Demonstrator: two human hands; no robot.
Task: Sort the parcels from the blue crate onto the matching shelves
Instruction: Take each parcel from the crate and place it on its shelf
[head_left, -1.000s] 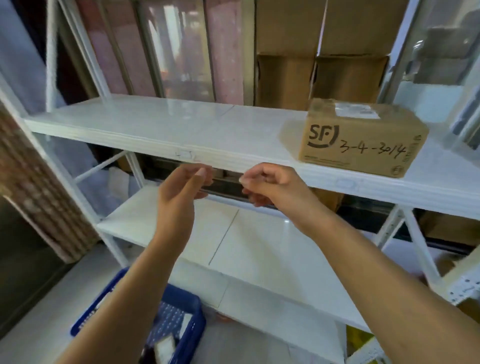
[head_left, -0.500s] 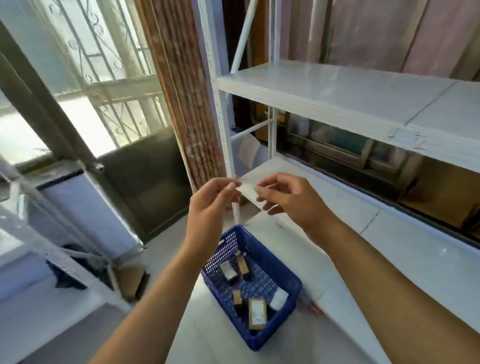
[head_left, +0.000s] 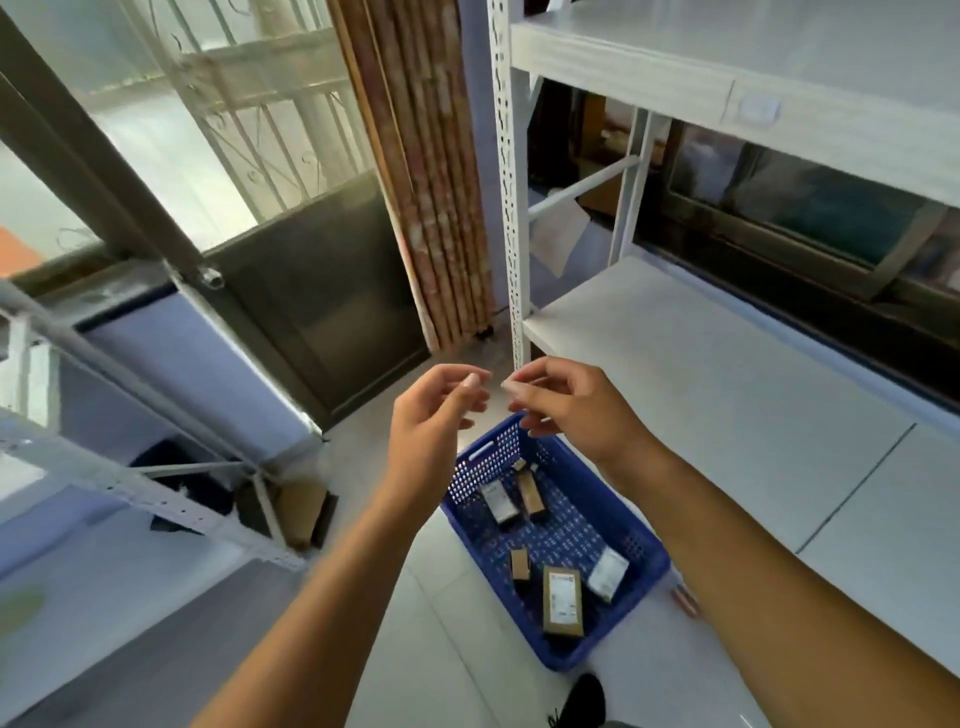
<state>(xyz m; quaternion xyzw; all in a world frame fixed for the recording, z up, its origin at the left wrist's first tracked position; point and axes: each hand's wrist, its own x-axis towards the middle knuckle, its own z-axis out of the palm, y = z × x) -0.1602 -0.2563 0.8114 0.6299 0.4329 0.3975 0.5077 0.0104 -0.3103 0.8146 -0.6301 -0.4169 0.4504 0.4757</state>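
While our left hand (head_left: 436, 415) and right hand (head_left: 576, 410) hang with fingers loosely curled, tips nearly meeting, we cannot tell whether they pinch anything. Below them sits the blue crate (head_left: 649, 564) on the floor, small parcels (head_left: 562, 600) inside, beside the white shelves (head_left: 701, 374).

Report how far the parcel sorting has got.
Done: nothing provable from here; no parcel shows on the parts of the shelf in view.
In hand: no parcel. The left hand and right hand are raised, apart; whether their fingertips pinch something small is too blurred to tell.
Left: at least five parcels lie in the crate, all yet to be shelved.
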